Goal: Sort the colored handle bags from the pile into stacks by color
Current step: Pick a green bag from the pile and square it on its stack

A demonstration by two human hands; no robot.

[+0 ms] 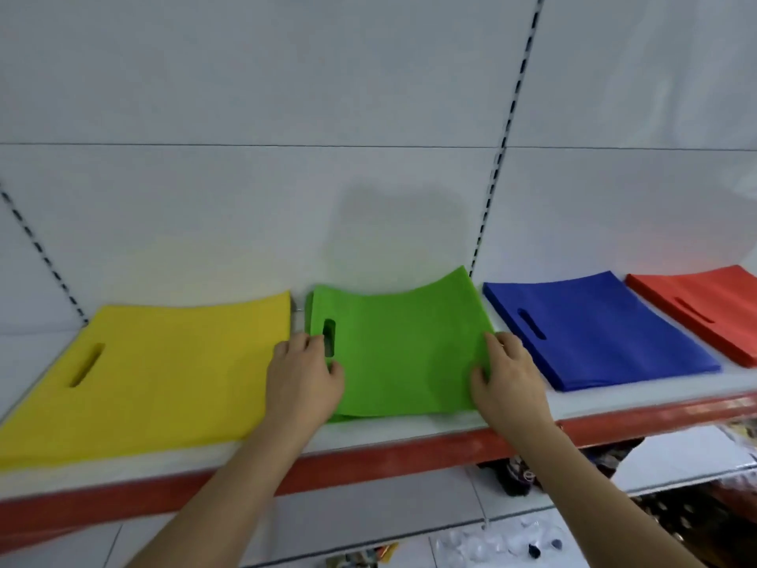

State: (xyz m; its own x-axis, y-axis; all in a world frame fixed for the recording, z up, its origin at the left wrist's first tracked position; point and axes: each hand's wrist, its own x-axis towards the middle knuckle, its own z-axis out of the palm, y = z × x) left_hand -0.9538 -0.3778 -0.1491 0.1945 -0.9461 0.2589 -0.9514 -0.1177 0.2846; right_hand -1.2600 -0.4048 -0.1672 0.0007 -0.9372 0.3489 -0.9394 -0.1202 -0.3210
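Observation:
Four stacks of flat handle bags lie in a row on a white shelf: yellow at the left, green in the middle, then blue and red at the right. My left hand pinches the top green bag at its left edge, beside the handle slot. My right hand grips the same bag at its right edge. The far edge of the top green bag curls up against the back wall.
The shelf has a red front lip and a white back panel with slotted uprights. Below the shelf, lower shelves hold small packaged goods and clear plastic items.

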